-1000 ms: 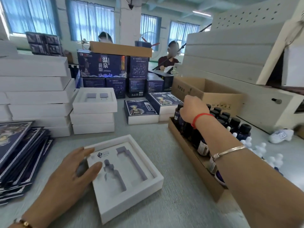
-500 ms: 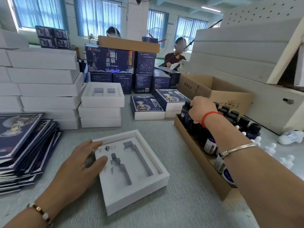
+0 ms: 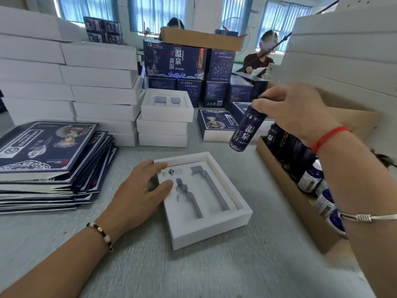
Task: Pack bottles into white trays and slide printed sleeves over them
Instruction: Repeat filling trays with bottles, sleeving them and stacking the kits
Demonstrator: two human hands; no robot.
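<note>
A white tray [image 3: 217,227] with two grey shaped slots lies on the table in front of me. My left hand [image 3: 141,194] rests on its near-left corner, fingers spread over the rim. My right hand [image 3: 294,112] holds a dark blue bottle [image 3: 247,130] by its cap, lifted and tilted above the tray's far right corner. Several more dark bottles [image 3: 309,175] stand in a long cardboard box [image 3: 294,203] on the right. A stack of flat printed sleeves [image 3: 47,147] lies at the left.
Stacks of white trays [image 3: 164,121] and white boxes [image 3: 98,80] rise behind the tray. Sleeved blue boxes [image 3: 217,125] and dark cartons [image 3: 174,61] stand farther back. White foam slabs [image 3: 343,52] tower at the right. A seated person [image 3: 260,59] works at the back.
My right hand has lifted one bottle out of the cardboard box and carried it left, over the tray. My left hand stays on the tray's corner.
</note>
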